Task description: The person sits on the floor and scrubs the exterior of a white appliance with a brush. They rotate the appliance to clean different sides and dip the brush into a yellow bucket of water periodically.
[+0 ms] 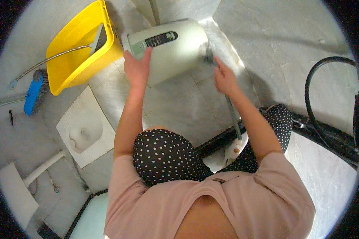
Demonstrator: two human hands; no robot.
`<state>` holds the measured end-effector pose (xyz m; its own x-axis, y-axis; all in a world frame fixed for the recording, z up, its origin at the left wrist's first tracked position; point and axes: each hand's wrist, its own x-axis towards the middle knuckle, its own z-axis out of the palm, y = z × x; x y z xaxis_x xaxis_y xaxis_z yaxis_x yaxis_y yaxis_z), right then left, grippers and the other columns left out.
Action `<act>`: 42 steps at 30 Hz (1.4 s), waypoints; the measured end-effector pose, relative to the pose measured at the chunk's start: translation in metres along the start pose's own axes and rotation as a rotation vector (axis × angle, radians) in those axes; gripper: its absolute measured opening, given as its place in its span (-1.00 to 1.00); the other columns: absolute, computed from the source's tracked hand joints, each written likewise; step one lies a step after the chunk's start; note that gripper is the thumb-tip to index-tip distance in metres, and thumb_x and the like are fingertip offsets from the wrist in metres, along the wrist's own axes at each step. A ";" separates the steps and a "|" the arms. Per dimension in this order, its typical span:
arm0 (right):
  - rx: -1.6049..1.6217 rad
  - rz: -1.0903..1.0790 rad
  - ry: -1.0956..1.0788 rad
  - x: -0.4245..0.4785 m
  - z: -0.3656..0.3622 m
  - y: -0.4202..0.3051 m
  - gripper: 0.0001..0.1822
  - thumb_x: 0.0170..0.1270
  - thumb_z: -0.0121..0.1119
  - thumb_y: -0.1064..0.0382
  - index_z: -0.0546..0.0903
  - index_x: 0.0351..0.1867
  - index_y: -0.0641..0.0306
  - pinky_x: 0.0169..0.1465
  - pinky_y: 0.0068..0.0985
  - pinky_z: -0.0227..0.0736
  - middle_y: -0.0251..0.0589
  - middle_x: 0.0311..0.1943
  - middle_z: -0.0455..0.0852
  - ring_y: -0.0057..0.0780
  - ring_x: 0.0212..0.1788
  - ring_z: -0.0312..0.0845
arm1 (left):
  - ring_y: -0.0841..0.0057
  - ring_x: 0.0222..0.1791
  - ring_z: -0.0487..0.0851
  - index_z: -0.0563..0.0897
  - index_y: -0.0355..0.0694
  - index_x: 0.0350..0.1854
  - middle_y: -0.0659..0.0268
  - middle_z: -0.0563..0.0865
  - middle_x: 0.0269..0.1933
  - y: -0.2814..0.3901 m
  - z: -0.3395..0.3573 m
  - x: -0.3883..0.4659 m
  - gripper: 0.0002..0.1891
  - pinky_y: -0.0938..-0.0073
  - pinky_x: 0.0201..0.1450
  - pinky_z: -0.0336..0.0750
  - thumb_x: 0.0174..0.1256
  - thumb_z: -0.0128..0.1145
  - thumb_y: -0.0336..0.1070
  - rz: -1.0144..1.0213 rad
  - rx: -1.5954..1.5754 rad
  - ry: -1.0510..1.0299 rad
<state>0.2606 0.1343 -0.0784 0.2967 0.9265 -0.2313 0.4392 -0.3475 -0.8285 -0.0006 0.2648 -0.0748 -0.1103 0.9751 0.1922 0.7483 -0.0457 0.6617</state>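
Observation:
A pale green-white plastic bin (176, 53) with a dark printed label lies tilted on its side on the floor tiles. My left hand (136, 67) grips it near its left end, thumb on the outer wall and the other fingers partly hidden. In my right hand (226, 76) is a brush (208, 55), its dark head blurred against the bin's right end. A grey stick (233, 116), seemingly the brush's handle, runs from below that hand toward my right leg. The bin's opening is turned out of sight.
A yellow plastic bin (77, 80), tipped over, has a grey brush (98, 40) inside. Beside it is a blue brush (33, 94). A squat toilet (86, 131) is set in the floor at left. A black hose (309, 77) curves along the right wall.

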 end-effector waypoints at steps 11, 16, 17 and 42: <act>0.240 0.199 -0.123 -0.006 -0.011 -0.043 -0.53 0.34 -0.14 0.20 0.30 0.30 -0.03 -0.68 -0.53 0.28 -0.35 -0.68 0.39 -0.58 -0.76 0.25 | -0.06 -0.13 0.59 0.29 -0.48 0.08 -0.23 0.60 -0.17 0.015 -0.006 -0.015 -0.17 0.17 -0.10 0.46 -0.04 0.31 0.13 -0.106 -0.022 -0.059; 0.159 0.074 0.003 0.078 -0.030 -0.055 -0.53 0.33 -0.13 0.19 0.30 0.29 0.01 -0.68 -0.51 0.27 -0.33 -0.66 0.42 -0.55 -0.75 0.30 | -0.04 -0.14 0.59 0.28 -0.46 0.10 -0.17 0.60 -0.15 0.008 0.007 -0.031 -0.17 0.18 -0.11 0.46 -0.04 0.32 0.10 -0.066 -0.092 -0.083; 0.148 0.083 -0.013 0.080 -0.032 -0.058 -0.53 0.33 -0.13 0.20 0.30 0.29 0.02 -0.69 -0.52 0.26 -0.33 -0.66 0.42 -0.55 -0.75 0.30 | -0.02 -0.14 0.59 0.28 -0.44 0.10 -0.15 0.60 -0.15 0.004 0.007 -0.039 -0.19 0.19 -0.11 0.46 -0.04 0.33 0.09 -0.033 -0.081 -0.083; 0.345 0.094 0.051 0.066 -0.023 -0.053 -0.49 0.31 -0.11 0.25 0.26 0.32 0.02 -0.69 -0.55 0.19 -0.40 -0.72 0.34 -0.62 -0.71 0.26 | -0.03 -0.22 0.60 0.31 -0.41 0.02 -0.12 0.62 -0.24 0.013 0.012 -0.038 -0.29 0.16 -0.21 0.46 -0.02 0.36 -0.01 -0.090 -0.072 -0.073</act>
<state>0.2760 0.2102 -0.0380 0.3683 0.8813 -0.2962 0.0981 -0.3536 -0.9302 0.0211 0.2296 -0.0825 -0.1248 0.9891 0.0781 0.6883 0.0296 0.7248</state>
